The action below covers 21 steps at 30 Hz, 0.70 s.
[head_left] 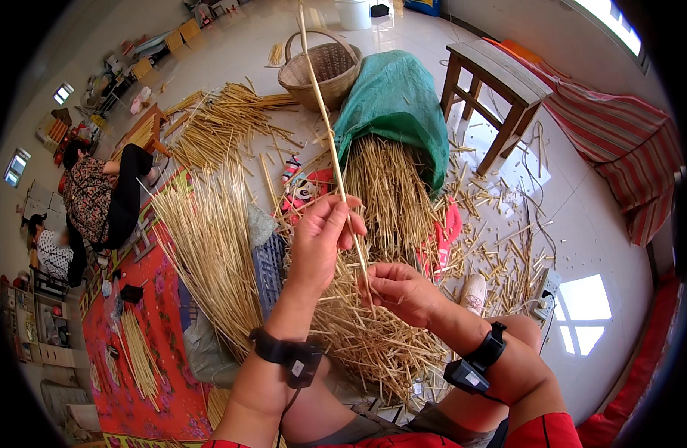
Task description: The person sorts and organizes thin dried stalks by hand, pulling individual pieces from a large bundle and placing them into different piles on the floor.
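Note:
A long pale straw stalk (326, 123) stands nearly upright in front of me, its top running out at the upper edge of the picture. My left hand (325, 231) is closed around it partway up, thumb and fingers pinching it. Lower down, my right hand (403, 291) grips the stalk near its bottom end. Beneath both hands lies a heap of short cut straw (381, 343). Just beyond, more straw (388, 198) spills from a green woven sack (395, 97). Left of my left hand rests a big bundle of long stalks (212, 231) beside a blue-grey plastic crate (269, 272).
A wicker basket (321, 71) stands behind the sack. To the right are a wooden stool (500, 78), scattered straw bits and a power strip (545, 293). A red floral mat (119, 358) covers the left floor, holding thin stalks. Two people (97, 190) sit at far left.

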Each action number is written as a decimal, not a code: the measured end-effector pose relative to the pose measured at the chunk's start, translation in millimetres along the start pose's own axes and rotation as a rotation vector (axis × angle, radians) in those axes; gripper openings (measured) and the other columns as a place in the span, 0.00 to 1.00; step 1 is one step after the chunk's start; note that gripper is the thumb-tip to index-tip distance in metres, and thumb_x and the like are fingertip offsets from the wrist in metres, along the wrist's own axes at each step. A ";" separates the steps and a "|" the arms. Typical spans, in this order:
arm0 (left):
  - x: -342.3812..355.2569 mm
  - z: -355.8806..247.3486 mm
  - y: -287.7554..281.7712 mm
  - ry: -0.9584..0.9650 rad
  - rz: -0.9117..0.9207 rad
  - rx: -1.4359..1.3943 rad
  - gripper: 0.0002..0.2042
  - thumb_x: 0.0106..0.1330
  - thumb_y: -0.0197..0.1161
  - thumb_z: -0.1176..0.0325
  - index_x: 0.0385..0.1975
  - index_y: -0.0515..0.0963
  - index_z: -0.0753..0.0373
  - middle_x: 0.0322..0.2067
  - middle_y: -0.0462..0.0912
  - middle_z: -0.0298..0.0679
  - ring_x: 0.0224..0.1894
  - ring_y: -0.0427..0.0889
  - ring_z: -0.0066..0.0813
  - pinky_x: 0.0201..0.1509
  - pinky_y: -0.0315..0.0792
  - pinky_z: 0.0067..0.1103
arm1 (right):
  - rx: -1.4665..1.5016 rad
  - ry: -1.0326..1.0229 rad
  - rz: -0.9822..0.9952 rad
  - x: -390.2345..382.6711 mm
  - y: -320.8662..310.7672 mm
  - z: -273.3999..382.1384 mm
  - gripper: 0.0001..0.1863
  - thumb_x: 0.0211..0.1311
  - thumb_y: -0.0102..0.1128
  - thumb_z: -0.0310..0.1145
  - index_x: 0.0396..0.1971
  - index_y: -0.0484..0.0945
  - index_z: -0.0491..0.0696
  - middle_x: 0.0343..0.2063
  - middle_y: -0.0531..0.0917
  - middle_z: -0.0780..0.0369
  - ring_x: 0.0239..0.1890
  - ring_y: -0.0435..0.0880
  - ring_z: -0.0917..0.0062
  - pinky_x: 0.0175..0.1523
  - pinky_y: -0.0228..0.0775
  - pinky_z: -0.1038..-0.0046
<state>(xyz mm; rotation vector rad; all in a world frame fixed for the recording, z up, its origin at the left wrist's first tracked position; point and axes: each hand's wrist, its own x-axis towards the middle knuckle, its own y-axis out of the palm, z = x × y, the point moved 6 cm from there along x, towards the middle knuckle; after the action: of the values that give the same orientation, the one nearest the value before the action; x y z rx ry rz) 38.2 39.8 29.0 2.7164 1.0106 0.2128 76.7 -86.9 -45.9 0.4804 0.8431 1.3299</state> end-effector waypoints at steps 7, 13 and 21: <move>-1.6 2.5 -4.4 -0.010 -0.022 -0.021 0.09 0.69 0.48 0.67 0.38 0.74 0.65 0.21 0.76 0.33 0.18 0.64 0.10 0.21 0.58 0.07 | -1.485 0.116 -0.249 -3.6 -16.0 2.1 0.08 0.55 0.55 0.32 0.31 0.78 0.44 0.32 0.81 0.56 0.31 0.80 0.68 0.37 0.72 0.69; -3.8 9.0 5.9 -0.100 0.038 0.049 0.09 0.68 0.50 0.67 0.38 0.74 0.65 0.21 0.76 0.33 0.18 0.65 0.11 0.20 0.57 0.07 | -1.700 -0.027 -0.288 -6.9 -20.2 9.8 0.11 0.55 0.53 0.34 0.36 0.79 0.49 0.31 0.81 0.55 0.37 0.80 0.60 0.42 0.71 0.62; -14.2 33.3 28.5 -0.161 0.172 0.294 0.05 0.64 0.57 0.70 0.31 0.73 0.65 0.20 0.76 0.30 0.20 0.70 0.10 0.22 0.62 0.10 | -0.517 -0.520 -0.460 -14.2 -13.3 84.1 0.09 0.62 0.56 0.33 0.34 0.76 0.42 0.23 0.77 0.71 0.24 0.69 0.91 0.28 0.61 0.87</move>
<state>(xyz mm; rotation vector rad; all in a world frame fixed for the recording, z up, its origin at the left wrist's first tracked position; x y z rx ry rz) 52.5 3.9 3.8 3.0275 0.8194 -0.1357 149.3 -90.4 0.6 0.1848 0.1427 0.8832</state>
